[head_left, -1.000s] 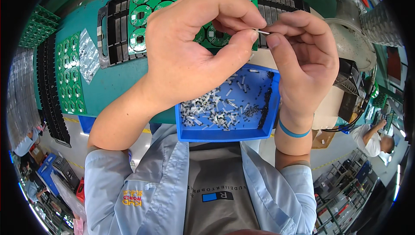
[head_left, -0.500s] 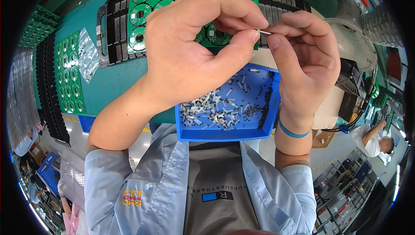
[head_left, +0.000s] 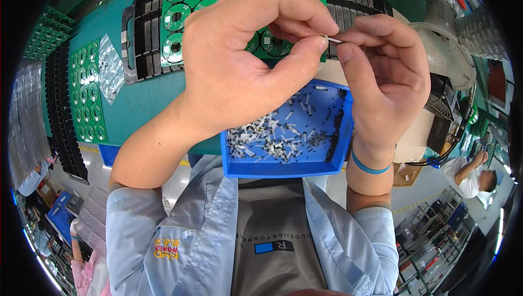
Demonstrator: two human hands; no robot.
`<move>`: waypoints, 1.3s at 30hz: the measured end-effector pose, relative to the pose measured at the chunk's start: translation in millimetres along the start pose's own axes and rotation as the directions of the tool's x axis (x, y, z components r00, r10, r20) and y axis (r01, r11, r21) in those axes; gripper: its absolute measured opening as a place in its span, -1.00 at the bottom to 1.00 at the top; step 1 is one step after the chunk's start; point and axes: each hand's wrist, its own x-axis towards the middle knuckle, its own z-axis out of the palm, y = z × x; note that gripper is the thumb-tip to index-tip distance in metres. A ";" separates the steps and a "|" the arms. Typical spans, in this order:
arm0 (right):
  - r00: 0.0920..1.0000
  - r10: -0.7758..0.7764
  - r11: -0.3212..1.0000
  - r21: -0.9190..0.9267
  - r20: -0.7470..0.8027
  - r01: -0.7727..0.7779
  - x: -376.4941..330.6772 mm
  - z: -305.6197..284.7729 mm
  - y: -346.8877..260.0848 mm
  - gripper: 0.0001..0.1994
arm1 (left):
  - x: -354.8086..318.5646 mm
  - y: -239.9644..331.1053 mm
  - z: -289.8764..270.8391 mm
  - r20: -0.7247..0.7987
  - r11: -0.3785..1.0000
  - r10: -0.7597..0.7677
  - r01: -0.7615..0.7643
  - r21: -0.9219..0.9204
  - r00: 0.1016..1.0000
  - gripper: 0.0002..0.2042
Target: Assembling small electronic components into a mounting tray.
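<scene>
A small, thin, whitish strip (head_left: 334, 40) spans the gap between my two hands, above the right part of a green circuit board panel (head_left: 174, 18). My left hand (head_left: 234, 61) pinches one end between thumb and forefinger. The other end sits at the thumb and forefinger of my right hand (head_left: 387, 72), which are pinched together with the remaining fingers curled. Below my hands is a blue plastic bin (head_left: 283, 170) holding many small whitish strip-like parts (head_left: 267, 138) and tiny black pieces (head_left: 317, 139). My left hand hides part of the panel and of the bin.
The panel lies on a black slotted rack (head_left: 147, 34). To the left are another green board panel (head_left: 87, 94), a clear plastic bag (head_left: 111, 70) and a black rack (head_left: 61, 116). A metal lamp shade (head_left: 449, 56) stands at right. Other people are in the background.
My hands and the thin strip stay almost still. At the lower left, a person in pink has shifted, and a pale stacked thing now shows beside them.
</scene>
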 end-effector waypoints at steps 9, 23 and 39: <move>1.000 -0.006 1.000 -0.026 -0.008 0.006 -2.0 0.4 -1.4 -0.60 | -3.2 -1.2 1.0 0.000 0.998 0.040 -0.039 0.043 0.999 -0.77; 0.993 -0.115 0.951 -0.286 0.025 0.117 -2.0 3.3 2.2 -0.59 | 0.7 1.4 -0.5 -0.038 0.982 0.051 -0.043 0.185 0.998 -0.77; 0.999 0.045 0.956 -0.288 -0.020 -0.049 -11.2 -14.9 3.0 -0.65 | 5.3 -1.4 -5.8 0.185 0.945 -0.238 0.271 -0.181 0.953 -0.88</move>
